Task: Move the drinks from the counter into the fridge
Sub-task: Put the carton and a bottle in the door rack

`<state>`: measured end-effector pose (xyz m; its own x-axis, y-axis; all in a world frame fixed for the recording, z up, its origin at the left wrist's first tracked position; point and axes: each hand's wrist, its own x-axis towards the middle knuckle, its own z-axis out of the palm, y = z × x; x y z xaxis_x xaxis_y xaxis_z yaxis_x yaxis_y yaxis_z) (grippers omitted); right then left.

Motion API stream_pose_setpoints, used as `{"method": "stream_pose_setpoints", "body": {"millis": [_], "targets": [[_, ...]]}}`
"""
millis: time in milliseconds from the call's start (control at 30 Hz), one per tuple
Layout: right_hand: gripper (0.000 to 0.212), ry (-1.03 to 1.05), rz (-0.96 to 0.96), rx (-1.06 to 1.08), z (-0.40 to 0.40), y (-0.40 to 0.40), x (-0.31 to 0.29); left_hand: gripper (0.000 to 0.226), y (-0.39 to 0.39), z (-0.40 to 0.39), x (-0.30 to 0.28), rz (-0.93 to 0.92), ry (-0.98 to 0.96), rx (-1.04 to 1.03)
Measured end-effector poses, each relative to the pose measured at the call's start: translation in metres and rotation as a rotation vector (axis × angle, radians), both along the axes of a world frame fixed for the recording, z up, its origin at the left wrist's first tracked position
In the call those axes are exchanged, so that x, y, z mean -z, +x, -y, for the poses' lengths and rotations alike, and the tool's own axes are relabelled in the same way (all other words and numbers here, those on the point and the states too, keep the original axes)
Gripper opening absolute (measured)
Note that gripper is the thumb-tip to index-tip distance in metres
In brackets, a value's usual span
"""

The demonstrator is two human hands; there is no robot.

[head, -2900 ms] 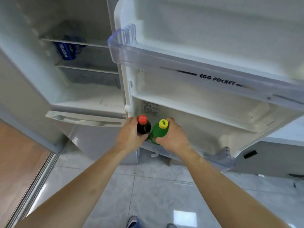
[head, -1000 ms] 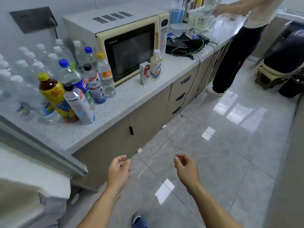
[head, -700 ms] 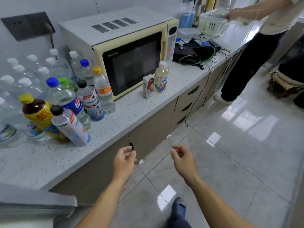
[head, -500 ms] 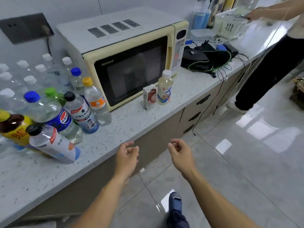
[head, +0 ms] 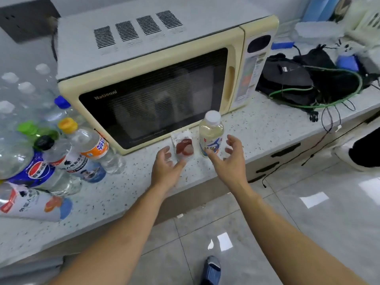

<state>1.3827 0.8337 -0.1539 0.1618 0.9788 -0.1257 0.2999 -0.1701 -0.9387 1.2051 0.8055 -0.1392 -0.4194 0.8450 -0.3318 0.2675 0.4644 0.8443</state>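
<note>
**Both hands reach for two small drinks by the microwave**

At the far left a cluster of bottles (head: 51,153) crowds the speckled surface (head: 127,194), several cut off by the frame edge and blurred. One blue label carries a Pepsi logo; an orange-capped bottle (head: 88,140) has an orange label with unreadable characters. A microwave (head: 156,79) behind reads "National" on its door. The left hand (head: 166,167) hovers with relaxed, spread fingers, holding nothing, just beside a small carton (head: 183,147) with a red fruit picture, partly hiding its base. A pale, white-capped bottle (head: 211,134) stands next to the carton, its print too small to read. The right hand (head: 230,157) is released too, fingers spread and cupped around that bottle without touching it. Black bags and a green cable (head: 320,93) lie at the right.
</note>
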Motion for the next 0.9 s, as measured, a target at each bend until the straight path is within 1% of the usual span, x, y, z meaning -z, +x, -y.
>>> {"method": "stream_pose_setpoints", "body": {"millis": [67,200,367,467,600,667,733,800,833,900], "targets": [[0.085,0.0,-0.011,-0.042,-0.013,-0.003,0.002,0.079,0.005,-0.012,0.003,-0.023,-0.012,-0.003],[0.083,0.04,-0.057,-0.132,-0.028,-0.008,0.005,0.082,0.008,-0.022,0.01,-0.086,-0.042,0.018],[0.081,0.046,-0.074,-0.181,-0.039,-0.008,0.011,0.057,0.009,-0.028,0.014,-0.078,-0.069,-0.013],[0.08,0.039,-0.054,-0.196,-0.045,-0.008,0.009,0.037,0.009,-0.024,0.014,-0.064,-0.035,-0.023],[0.075,0.028,-0.022,-0.2,-0.046,-0.007,0.004,0.029,0.001,-0.003,0.016,-0.018,-0.004,-0.044],[0.072,0.011,-0.055,-0.181,-0.036,-0.008,-0.002,0.024,-0.004,0.013,0.014,0.12,0.011,-0.093],[0.069,0.007,-0.104,-0.158,-0.018,-0.012,-0.008,0.022,-0.009,0.034,0.01,0.322,0.041,-0.138],[0.071,-0.004,-0.172,-0.159,0.004,-0.017,-0.012,0.021,-0.014,0.06,0.003,0.519,0.071,-0.154],[0.072,-0.01,-0.214,-0.165,0.017,-0.02,-0.014,0.022,-0.017,0.075,0.001,0.611,0.089,-0.163],[0.071,-0.012,-0.274,-0.189,0.046,-0.028,-0.02,0.032,-0.025,0.107,-0.004,0.764,0.125,-0.187]]}}
